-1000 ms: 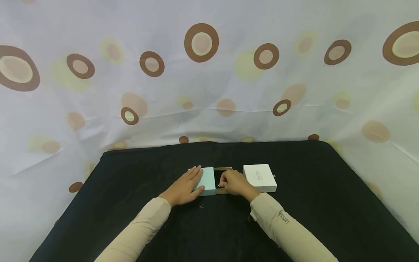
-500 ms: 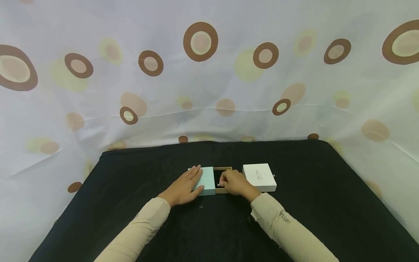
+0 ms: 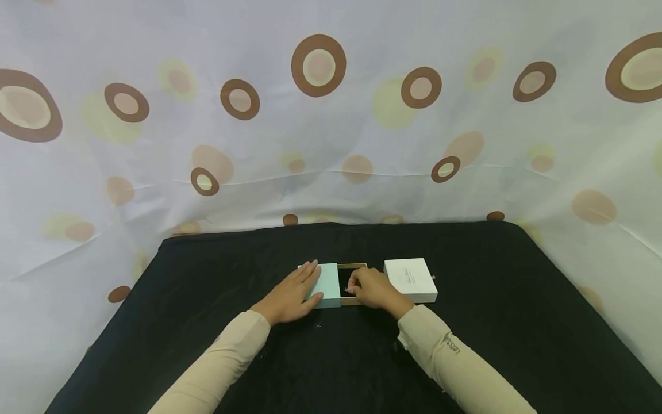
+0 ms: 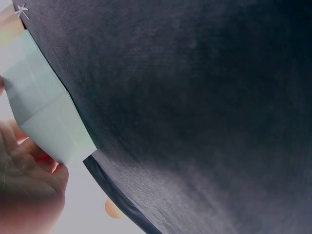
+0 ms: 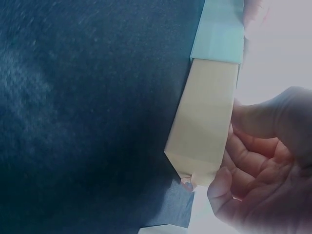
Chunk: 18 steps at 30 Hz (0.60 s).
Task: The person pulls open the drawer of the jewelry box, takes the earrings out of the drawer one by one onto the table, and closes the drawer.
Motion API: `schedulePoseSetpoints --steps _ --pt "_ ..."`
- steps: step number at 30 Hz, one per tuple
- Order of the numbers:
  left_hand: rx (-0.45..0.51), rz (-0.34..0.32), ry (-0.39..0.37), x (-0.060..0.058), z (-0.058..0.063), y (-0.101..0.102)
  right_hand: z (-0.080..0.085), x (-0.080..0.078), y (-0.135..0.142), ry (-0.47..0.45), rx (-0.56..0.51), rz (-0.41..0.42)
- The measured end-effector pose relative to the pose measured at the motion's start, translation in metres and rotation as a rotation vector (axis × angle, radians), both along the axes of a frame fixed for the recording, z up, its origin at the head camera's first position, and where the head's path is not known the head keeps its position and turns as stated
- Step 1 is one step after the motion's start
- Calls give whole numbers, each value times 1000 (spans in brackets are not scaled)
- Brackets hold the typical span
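Note:
A light blue slide-out box (image 3: 327, 286) lies at mid-table, with its tan-sided drawer (image 3: 353, 301) pulled out to the right. Across the blue sleeve rests my left hand (image 3: 292, 294), fingers straight and spread. My right hand (image 3: 373, 288) reaches over the drawer, its thumb and fingers curled down inside. A small silvery thing (image 3: 346, 290) shows at these fingertips, pinched there against the black interior; its kind is too small to make out. From the right wrist view, the drawer's end wall carries a pinkish ribbon tab (image 5: 187, 184).
A white lidded box (image 3: 411, 280) with grey lettering stands just right of the drawer. On the black tablecloth (image 3: 331, 368), in front of the blue box, is a small white crossed mark (image 3: 318, 326). Behind the table hangs a curtain (image 3: 362, 138) with brown circles.
The silvery thing at my right fingertips has shifted very slightly away from me. My left hand and both boxes stay where they were.

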<state>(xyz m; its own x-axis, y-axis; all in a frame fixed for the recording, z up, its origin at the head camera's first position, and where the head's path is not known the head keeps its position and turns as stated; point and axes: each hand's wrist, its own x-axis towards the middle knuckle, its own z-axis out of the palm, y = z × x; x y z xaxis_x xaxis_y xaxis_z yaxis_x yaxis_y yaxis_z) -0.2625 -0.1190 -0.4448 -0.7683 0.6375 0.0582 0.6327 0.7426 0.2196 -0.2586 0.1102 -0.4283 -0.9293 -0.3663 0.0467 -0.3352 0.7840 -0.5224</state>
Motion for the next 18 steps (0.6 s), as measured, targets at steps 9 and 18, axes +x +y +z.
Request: schedulePoseSetpoints --steps 9,18 --pt "-6 1 -1 0 1 0 1 1 0 -10 -24 10" --pt "2 -3 -7 1 2 0 1 2 2 15 -70 7"
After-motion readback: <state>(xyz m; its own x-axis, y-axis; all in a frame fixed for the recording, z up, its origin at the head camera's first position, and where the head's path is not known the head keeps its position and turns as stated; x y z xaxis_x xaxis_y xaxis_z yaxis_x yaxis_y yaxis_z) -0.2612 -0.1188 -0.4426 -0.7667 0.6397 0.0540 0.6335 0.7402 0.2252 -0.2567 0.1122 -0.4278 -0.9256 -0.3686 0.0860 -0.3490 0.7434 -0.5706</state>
